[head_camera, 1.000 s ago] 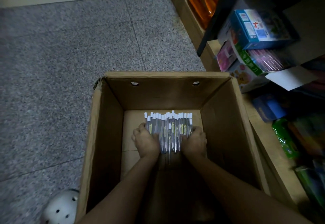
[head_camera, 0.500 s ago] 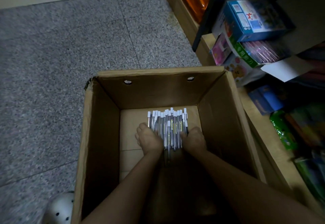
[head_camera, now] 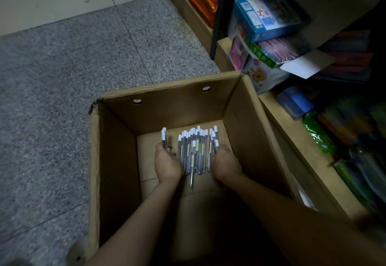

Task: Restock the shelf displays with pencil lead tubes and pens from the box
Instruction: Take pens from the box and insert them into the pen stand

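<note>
An open cardboard box (head_camera: 117, 161) stands on the floor. On its bottom lies a heap of clear lead tubes (head_camera: 196, 151) with white caps, all pointing away from me. Both my arms reach down into the box. My left hand (head_camera: 167, 163) grips a tube or two (head_camera: 164, 138) a little to the left of the heap. My right hand (head_camera: 225, 162) curls against the heap's right side, with a few tubes held under its fingers. How many tubes each hand holds is hidden.
Wooden shelving (head_camera: 292, 132) runs along the right, close to the box. It carries a blue carton (head_camera: 267, 17), an open display box of pink pens (head_camera: 277, 50) and green packets (head_camera: 317, 134). Grey speckled floor (head_camera: 62, 98) spreads to the left.
My left hand has pulled a tube or two leftward out of the heap, opening a gap. The right hand stays on the heap's right side. The camera has swung a little.
</note>
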`<state>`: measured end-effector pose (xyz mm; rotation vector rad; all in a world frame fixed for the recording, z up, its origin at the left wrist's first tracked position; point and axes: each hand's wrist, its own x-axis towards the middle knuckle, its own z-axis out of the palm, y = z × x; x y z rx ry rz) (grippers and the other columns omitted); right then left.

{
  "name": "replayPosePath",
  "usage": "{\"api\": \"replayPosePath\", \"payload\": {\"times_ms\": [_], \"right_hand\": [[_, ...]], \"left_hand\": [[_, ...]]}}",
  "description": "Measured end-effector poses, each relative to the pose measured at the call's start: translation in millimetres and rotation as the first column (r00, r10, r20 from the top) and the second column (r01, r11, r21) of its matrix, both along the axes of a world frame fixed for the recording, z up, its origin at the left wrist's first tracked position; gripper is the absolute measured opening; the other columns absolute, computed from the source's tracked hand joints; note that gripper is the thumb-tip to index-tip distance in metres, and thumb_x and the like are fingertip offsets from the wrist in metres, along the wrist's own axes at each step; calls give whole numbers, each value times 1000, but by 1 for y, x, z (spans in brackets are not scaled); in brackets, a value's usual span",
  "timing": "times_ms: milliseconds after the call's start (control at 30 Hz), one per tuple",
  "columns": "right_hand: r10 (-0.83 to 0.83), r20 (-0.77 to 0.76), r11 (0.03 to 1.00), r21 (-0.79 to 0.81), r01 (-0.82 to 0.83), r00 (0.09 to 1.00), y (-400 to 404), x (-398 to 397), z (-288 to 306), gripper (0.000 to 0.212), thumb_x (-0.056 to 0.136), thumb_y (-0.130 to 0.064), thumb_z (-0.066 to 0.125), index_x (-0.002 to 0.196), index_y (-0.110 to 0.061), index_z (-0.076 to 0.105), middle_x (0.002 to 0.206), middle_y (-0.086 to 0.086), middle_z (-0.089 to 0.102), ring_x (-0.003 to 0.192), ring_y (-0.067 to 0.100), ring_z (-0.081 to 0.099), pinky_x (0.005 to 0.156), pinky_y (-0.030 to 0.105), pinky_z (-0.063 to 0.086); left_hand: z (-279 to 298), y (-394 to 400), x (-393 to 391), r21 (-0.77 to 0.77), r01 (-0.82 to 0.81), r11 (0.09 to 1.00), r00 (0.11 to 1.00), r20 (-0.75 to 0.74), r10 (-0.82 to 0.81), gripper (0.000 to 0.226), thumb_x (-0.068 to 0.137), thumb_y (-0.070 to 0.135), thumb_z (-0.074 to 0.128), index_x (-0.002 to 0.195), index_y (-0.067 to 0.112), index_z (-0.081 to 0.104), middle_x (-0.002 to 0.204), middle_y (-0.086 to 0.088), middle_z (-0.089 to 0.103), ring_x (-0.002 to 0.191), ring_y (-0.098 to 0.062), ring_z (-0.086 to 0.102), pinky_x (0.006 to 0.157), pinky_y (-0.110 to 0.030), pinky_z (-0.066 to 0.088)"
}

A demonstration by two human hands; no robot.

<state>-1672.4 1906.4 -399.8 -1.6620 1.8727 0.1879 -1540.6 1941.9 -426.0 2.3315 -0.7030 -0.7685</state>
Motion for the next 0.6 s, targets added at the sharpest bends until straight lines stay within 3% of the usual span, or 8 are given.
{"api": "replayPosePath", "payload": {"times_ms": [67, 133, 200, 267, 367, 433, 500, 600], "right_hand": [[-52, 117, 997, 69, 44, 992, 0, 1, 17, 25, 102, -20, 44, 125, -8, 46, 111, 10, 61, 99, 24, 61, 79, 33, 50], [-249, 370, 954, 253, 161, 895, 0, 3, 43, 25, 104, -24, 41, 123, -9, 49, 99, 7, 60, 87, 20, 61, 75, 33, 54], [-465, 559, 861, 465, 205, 686, 6, 1, 80, 20, 104, -21, 43, 115, -11, 57, 85, 4, 63, 67, 14, 61, 53, 24, 52], [-502, 647, 844, 511, 162, 574, 14, -5, 117, 19, 104, -19, 45, 104, -13, 63, 73, 3, 67, 49, 7, 58, 38, 17, 41], [-413, 732, 900, 418, 120, 542, 24, -25, 174, 22, 102, -23, 47, 108, -10, 65, 89, 11, 69, 56, 13, 56, 45, 19, 39], [-283, 781, 957, 271, 107, 556, 29, -42, 215, 22, 101, -21, 49, 109, -7, 65, 99, 18, 67, 76, 25, 61, 65, 29, 48], [-131, 809, 991, 106, 77, 572, 39, -61, 257, 25, 101, -14, 49, 115, 0, 64, 105, 21, 69, 90, 27, 65, 82, 36, 51], [80, 810, 996, -94, -7, 580, 60, -92, 320, 22, 102, -10, 45, 116, -4, 61, 92, 5, 72, 76, 7, 67, 68, 17, 54]], "left_hand": [[13, -1, 4, 5, 7, 1000, 999, -54, -7, 19, 102, 13, 36, 113, 3, 48, 108, -20, 61, 92, -33, 58, 71, -32, 39], [35, -3, 1, 18, -6, 1000, 970, -244, 10, 25, 104, 23, 35, 111, 4, 50, 98, -18, 63, 86, -31, 60, 73, -36, 49], [68, -3, -7, -44, -38, 998, 837, -546, 8, 34, 104, 31, 35, 91, 7, 55, 67, -6, 60, 59, -18, 59, 54, -25, 47], [108, 0, -17, -147, -40, 988, 692, -717, -78, 41, 104, 35, 38, 72, 14, 52, 45, 6, 44, 35, -6, 39, 37, -16, 31], [172, 1, -34, -309, -39, 950, 586, -778, -229, 37, 93, 43, 59, 72, 13, 63, 47, 3, 41, 35, -6, 30, 38, -16, 27], [215, 3, -47, -416, 29, 909, 557, -748, -360, 33, 80, 45, 73, 82, 12, 69, 49, 2, 49, 36, -7, 34, 45, -23, 33], [256, 7, -63, -492, 137, 860, 555, -681, -478, 31, 74, 45, 78, 85, 17, 69, 56, 3, 58, 40, -5, 43, 43, -20, 33], [313, 15, -91, -585, 221, 780, 553, -584, -594, 25, 79, 43, 75, 80, 18, 72, 64, 2, 66, 45, -6, 54, 39, -17, 35]]}}
